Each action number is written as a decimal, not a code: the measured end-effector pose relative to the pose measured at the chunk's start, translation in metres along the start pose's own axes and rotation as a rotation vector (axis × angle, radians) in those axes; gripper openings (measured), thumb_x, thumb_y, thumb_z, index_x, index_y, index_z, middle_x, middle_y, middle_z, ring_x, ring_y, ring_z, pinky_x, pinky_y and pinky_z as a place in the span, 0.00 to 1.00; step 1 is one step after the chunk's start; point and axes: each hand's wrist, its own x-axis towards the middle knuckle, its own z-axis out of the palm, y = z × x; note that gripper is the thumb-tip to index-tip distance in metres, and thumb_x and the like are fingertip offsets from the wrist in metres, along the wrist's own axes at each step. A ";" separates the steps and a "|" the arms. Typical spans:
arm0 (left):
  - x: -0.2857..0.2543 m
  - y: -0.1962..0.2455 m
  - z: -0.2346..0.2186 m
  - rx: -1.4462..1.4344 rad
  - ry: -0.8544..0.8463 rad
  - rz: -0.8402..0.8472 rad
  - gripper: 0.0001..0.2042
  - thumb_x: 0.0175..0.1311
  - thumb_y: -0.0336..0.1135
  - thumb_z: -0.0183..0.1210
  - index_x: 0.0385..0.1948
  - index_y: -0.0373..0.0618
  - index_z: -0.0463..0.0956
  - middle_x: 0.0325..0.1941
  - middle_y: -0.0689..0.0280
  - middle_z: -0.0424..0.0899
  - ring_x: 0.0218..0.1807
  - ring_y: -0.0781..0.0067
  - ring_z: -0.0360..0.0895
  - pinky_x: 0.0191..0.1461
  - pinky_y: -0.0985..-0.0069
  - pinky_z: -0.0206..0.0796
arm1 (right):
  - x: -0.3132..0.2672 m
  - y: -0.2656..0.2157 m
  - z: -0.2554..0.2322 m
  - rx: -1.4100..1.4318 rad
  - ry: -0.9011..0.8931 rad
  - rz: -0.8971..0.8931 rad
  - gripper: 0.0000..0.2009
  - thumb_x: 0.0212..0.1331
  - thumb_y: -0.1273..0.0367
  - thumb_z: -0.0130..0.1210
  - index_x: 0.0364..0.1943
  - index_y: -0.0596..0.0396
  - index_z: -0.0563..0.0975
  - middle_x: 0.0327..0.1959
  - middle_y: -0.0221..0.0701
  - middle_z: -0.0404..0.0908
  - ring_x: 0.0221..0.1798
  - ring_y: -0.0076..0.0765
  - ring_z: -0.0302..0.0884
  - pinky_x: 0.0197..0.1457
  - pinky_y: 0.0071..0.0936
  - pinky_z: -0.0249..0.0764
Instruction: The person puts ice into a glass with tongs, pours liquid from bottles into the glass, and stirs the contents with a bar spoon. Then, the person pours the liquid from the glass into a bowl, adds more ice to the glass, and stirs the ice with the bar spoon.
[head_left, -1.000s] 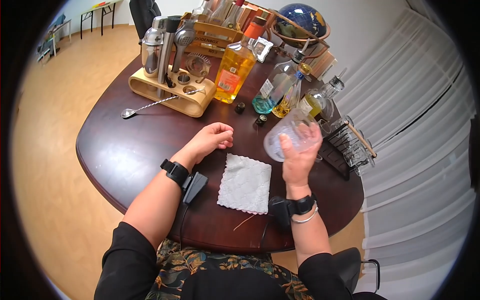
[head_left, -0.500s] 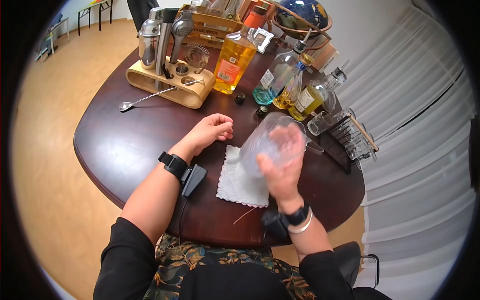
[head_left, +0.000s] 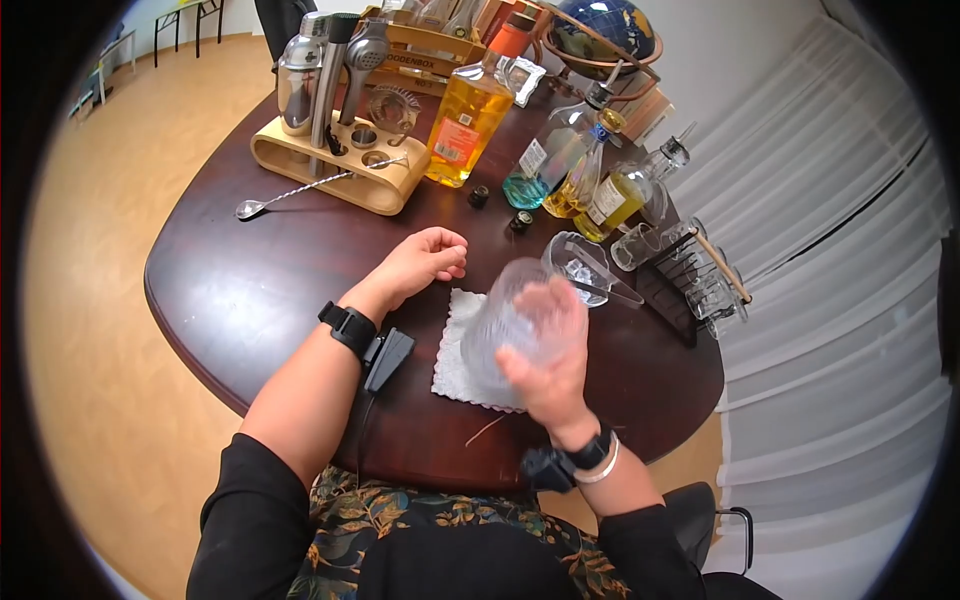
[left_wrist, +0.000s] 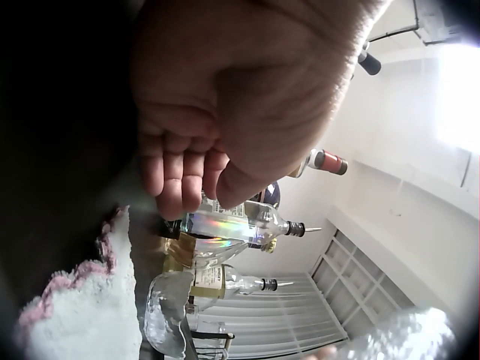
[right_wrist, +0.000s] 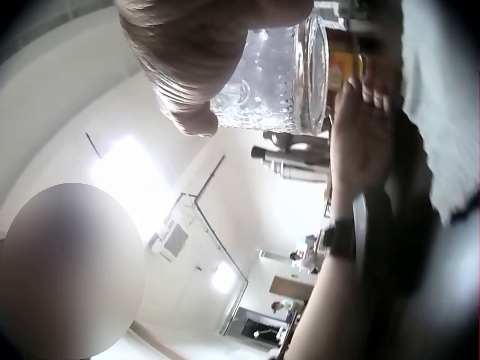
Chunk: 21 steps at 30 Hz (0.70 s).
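My right hand [head_left: 548,350] grips a clear, textured glass [head_left: 497,330] and holds it tilted above the white scalloped cloth [head_left: 452,375]. The glass is slightly blurred and covers much of the cloth. In the right wrist view, the fingers wrap round its bumpy side [right_wrist: 264,84], with the thick end pointing toward the left hand. Left of the cloth's far corner, my left hand [head_left: 425,262] rests by the table with loosely curled fingers and nothing in them. The left wrist view shows those fingers [left_wrist: 172,184] hanging relaxed, the cloth's pink-trimmed edge [left_wrist: 64,289] below.
A clear bowl of ice [head_left: 578,270] with tongs stands just beyond the glass. Behind are several liquor bottles [head_left: 465,130], two dark caps [head_left: 520,221], a wooden bar-tool stand [head_left: 400,190], a long twisted spoon [head_left: 252,209] and a rack of small glasses [head_left: 680,290].
My right hand has carried the glass leftward and nearer, from beside the cloth to above it, uncovering the ice bowl. The left hand stays nearly still.
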 end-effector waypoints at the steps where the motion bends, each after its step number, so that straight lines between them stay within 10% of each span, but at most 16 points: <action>1: 0.000 0.000 0.000 -0.008 0.003 0.007 0.10 0.68 0.36 0.53 0.45 0.42 0.71 0.40 0.68 0.77 0.41 0.79 0.77 0.46 0.81 0.69 | 0.016 0.008 -0.001 0.043 0.021 -0.078 0.43 0.44 0.70 0.69 0.65 0.59 0.56 0.57 0.36 0.67 0.60 0.34 0.65 0.66 0.34 0.61; 8: -0.002 0.000 0.002 0.057 -0.040 0.026 0.10 0.69 0.34 0.52 0.46 0.41 0.70 0.40 0.68 0.77 0.43 0.78 0.76 0.48 0.81 0.69 | 0.062 0.024 -0.051 -0.152 0.392 -0.223 0.39 0.47 0.75 0.67 0.63 0.61 0.55 0.55 0.37 0.64 0.58 0.34 0.64 0.64 0.33 0.63; 15: 0.001 -0.003 0.001 0.041 -0.024 0.016 0.10 0.68 0.35 0.53 0.46 0.41 0.71 0.40 0.68 0.77 0.42 0.78 0.77 0.49 0.79 0.70 | -0.023 0.000 -0.024 -0.051 -0.005 0.042 0.45 0.41 0.70 0.71 0.65 0.58 0.55 0.55 0.37 0.65 0.60 0.36 0.64 0.65 0.36 0.61; 21: 0.000 -0.002 0.001 -0.004 -0.010 0.024 0.10 0.67 0.35 0.55 0.45 0.41 0.72 0.39 0.69 0.77 0.39 0.80 0.77 0.44 0.83 0.69 | 0.054 0.011 -0.015 -0.148 0.152 -0.224 0.43 0.43 0.71 0.70 0.64 0.59 0.55 0.56 0.38 0.64 0.59 0.35 0.64 0.64 0.35 0.64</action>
